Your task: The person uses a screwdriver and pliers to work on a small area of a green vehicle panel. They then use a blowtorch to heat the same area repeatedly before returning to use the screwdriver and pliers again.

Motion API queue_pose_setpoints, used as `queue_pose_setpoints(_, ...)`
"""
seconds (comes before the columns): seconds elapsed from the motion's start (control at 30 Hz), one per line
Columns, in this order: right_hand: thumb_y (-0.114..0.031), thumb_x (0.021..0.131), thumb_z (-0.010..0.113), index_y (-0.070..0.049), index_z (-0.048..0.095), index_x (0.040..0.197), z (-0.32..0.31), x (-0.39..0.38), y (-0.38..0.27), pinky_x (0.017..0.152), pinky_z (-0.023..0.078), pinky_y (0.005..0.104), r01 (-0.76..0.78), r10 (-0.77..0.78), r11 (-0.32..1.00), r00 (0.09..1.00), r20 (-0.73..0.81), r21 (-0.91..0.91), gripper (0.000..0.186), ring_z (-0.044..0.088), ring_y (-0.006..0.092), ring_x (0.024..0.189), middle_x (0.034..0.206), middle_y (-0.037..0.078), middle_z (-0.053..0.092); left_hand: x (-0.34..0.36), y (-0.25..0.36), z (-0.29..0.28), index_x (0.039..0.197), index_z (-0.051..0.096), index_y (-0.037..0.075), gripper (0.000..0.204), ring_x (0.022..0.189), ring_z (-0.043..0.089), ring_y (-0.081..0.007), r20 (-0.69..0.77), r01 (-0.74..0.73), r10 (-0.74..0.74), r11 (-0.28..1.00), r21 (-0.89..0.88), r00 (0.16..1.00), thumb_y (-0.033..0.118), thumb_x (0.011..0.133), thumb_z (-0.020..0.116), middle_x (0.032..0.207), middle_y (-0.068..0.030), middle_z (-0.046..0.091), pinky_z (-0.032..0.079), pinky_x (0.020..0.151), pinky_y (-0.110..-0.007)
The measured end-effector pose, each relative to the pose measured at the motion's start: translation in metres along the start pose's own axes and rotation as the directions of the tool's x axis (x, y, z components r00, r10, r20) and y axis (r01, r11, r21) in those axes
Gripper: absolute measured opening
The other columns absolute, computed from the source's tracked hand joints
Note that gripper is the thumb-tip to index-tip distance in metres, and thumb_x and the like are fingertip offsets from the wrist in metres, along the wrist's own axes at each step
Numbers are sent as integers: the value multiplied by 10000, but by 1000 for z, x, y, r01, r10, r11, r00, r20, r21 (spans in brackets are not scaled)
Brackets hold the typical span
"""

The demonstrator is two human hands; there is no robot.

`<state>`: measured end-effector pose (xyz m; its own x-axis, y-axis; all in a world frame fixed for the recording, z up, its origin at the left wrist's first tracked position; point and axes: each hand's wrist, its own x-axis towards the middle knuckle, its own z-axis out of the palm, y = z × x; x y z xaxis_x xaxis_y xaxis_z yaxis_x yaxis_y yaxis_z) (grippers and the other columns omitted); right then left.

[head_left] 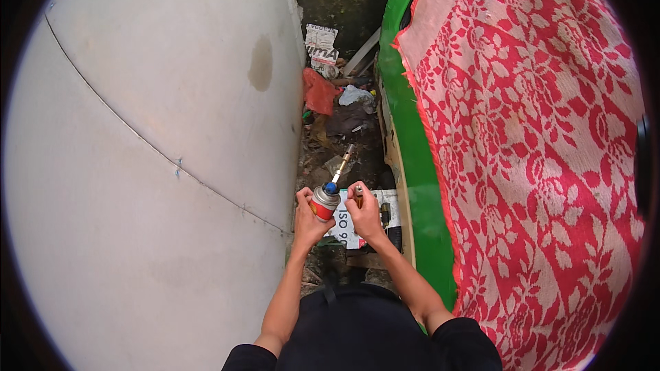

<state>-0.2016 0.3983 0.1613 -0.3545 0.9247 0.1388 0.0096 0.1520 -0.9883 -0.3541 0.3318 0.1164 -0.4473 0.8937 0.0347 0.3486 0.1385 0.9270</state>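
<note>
My left hand point(309, 223) is wrapped round the red and silver gas canister of a blowtorch point(325, 200). A blue fitting sits on the canister's top, and from it the brass burner tube point(344, 160) slants up and away to the right. Close by on the right, my right hand point(366, 218) has its fingers closed round a small lighter point(359, 194) with a metal top and a brownish body. The lighter is apart from the torch, lower than the burner's tip. No flame shows at either one.
A pale wall point(172, 185) rises on the left. On the right stands a green-edged surface point(419, 165) under a red and pink floral cloth point(522, 151). The narrow gap between holds a printed white board point(348, 233), a red bag point(320, 91), dark rubbish point(348, 120) and torn card point(321, 41).
</note>
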Motion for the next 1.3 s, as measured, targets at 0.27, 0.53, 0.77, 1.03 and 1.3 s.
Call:
queue_pose_setpoints(0.27, -328, 931, 709, 16, 610, 803, 1, -13, -4, 537, 466, 451, 6, -59, 865, 994, -89, -502, 380, 641, 364, 560, 619, 204, 623, -16, 0, 12, 1258, 577, 61, 681, 1106, 599, -324, -177, -208, 348, 821, 531, 921, -28, 609, 764, 1139, -101, 656, 438, 941, -430)
queue_pose_setpoints(0.53, -324, 989, 627, 48, 631, 830, 1, -10, -9, 601, 488, 523, -16, 14, 821, 1000, -7, -571, 405, 652, 466, 660, 658, 261, 632, -18, 10, 9, 1271, 578, 50, 599, 1111, 584, -299, -207, -188, 418, 726, 661, 885, -47, 688, 673, 1171, -89, 643, 426, 936, -433)
queue_pose_setpoints(0.77, -321, 1012, 625, 49, 582, 767, 8, -13, 22, 456, 401, 391, -94, 69, 944, 994, -89, -317, 446, 516, 201, 429, 503, 171, 527, -20, 12, 5, 1297, 579, 54, 623, 1140, 586, -287, -217, -219, 461, 719, 660, 861, -53, 689, 663, 1216, -85, 641, 422, 962, -431)
queue_pose_setpoints(1.03, -219, 1007, 622, 7, 536, 808, 9, -13, 13, 500, 439, 445, 101, -145, 870, 988, -55, -482, 313, 582, 375, 532, 629, 214, 588, -16, 19, 1, 1317, 573, 48, 634, 1143, 578, -289, -179, -239, 477, 687, 686, 860, -64, 697, 646, 1221, -87, 633, 420, 960, -429)
queue_pose_setpoints(1.3, -163, 953, 664, -14, 519, 929, -3, -18, 11, 564, 477, 496, 267, -321, 692, 946, 46, -670, 209, 618, 432, 678, 790, 195, 595, -18, 23, 2, 1320, 564, 48, 650, 1138, 574, -295, -133, -237, 435, 693, 681, 891, -63, 684, 640, 1210, -94, 630, 417, 951, -428)
